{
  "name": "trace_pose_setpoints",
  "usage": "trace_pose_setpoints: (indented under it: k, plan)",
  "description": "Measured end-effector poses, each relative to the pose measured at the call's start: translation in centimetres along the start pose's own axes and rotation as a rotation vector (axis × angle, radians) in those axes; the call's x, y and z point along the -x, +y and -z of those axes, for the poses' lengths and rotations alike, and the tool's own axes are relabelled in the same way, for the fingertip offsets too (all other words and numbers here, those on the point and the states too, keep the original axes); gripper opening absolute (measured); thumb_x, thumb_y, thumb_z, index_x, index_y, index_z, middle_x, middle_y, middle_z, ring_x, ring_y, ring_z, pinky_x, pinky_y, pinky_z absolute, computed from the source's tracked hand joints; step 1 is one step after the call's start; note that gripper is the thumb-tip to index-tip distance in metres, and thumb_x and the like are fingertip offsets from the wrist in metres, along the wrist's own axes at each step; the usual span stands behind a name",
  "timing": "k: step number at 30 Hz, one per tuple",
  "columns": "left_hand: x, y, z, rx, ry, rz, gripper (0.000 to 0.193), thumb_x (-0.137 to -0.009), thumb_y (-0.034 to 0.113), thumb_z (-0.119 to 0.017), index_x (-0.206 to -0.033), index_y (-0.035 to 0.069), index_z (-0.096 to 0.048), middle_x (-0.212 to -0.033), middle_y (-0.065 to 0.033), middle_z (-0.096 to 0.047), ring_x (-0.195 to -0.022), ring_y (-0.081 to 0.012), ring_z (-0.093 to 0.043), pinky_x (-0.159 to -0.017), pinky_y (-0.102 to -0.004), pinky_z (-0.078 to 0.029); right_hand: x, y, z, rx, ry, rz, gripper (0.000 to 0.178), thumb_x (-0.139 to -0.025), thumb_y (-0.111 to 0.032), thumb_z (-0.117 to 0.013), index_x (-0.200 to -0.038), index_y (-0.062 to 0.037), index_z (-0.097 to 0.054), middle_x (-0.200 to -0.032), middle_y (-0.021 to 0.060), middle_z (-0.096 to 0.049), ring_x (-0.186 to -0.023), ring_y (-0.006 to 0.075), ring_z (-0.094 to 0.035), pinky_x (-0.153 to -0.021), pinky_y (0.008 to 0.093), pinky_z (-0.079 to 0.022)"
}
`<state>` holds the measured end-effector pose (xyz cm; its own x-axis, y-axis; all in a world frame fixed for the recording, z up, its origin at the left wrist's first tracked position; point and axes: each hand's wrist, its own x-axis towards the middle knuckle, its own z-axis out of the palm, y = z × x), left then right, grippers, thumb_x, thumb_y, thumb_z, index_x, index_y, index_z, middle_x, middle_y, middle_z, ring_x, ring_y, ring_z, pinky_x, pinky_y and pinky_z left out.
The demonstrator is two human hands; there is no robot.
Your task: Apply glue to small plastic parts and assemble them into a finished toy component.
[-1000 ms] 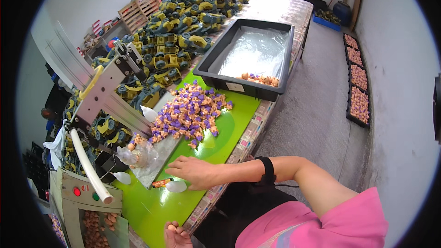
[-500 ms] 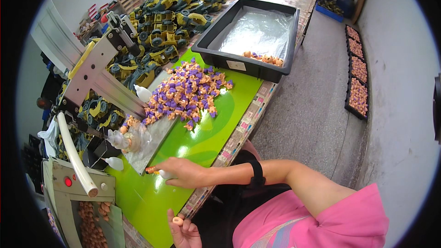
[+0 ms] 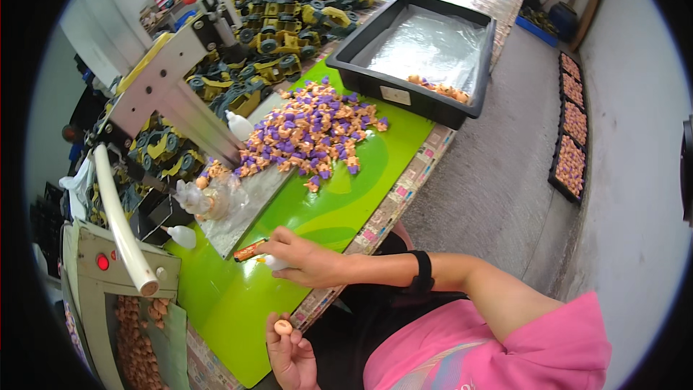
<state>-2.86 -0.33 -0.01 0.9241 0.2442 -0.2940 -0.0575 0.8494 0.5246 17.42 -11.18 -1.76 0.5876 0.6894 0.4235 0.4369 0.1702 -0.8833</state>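
Note:
My right hand [image 3: 307, 263], with a black band on its wrist, rests on the green mat [image 3: 346, 209] near the table's front edge. It grips a small white bottle [image 3: 274, 263] with an orange-brown tip [image 3: 249, 250] pointing left. My left hand [image 3: 289, 350] is lower, off the table edge, and pinches a small round orange piece [image 3: 283, 327] between its fingertips. A heap of purple and orange small parts [image 3: 310, 133] lies farther back on the mat, apart from both hands.
A black tray [image 3: 404, 90] lined with clear film holds a few orange pieces. A metal press [image 3: 166, 94] with a white handle [image 3: 119, 224] stands left, beside white dropper bottles [image 3: 182, 235], a clear bag [image 3: 209, 198] and toy vehicles [image 3: 289, 22]. Floor trays [image 3: 570, 144] lie right.
My right hand has slid left and nearer along the green mat with the white bottle. My left hand has come up into view holding the orange piece.

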Motion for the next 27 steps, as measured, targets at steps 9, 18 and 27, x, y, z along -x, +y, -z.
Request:
trace_pose_setpoints:
  k: [9,18,27]
  plan:
    - [-0.7,-0.6,-0.4,-0.042,0.105,-0.04,0.039,-0.096,0.017,-0.054,-0.132,0.005,-0.045,-0.124,-0.0137,-0.055,-0.093,-0.0174,-0.063,-0.08,-0.0294,-0.056,2.1,-2.3,1.2,0.02,-0.153,-0.102,0.061,-0.081,-0.01,-0.069,-0.137,-0.0123,-0.044,-0.109,0.0131,-0.048,-0.101,0.0302,-0.052,-0.087,0.0359,-0.044]
    - [-2.5,-0.7,-1.4,-0.073,0.089,-0.029,0.039,-0.094,0.011,-0.056,-0.131,0.004,-0.045,-0.115,-0.013,-0.057,-0.088,-0.0155,-0.061,-0.078,-0.0274,-0.056,2.5,-2.2,2.5,-0.059,-0.097,-0.035,0.059,-0.077,-0.011,-0.074,-0.132,-0.0077,-0.051,-0.102,0.0127,-0.056,-0.092,0.0289,-0.058,-0.08,0.0361,-0.047]
    - [-2.7,-1.0,-1.0,-0.024,0.069,-0.047,0.035,-0.094,0.015,-0.058,-0.126,0.005,-0.049,-0.111,-0.0118,-0.06,-0.089,-0.0187,-0.062,-0.081,-0.0299,-0.055,3.6,-3.4,2.7,-0.092,0.037,-0.303,0.063,-0.071,-0.025,-0.083,-0.122,-0.006,-0.051,-0.1,0.0102,-0.06,-0.093,0.0208,-0.061,-0.082,0.0341,-0.049]
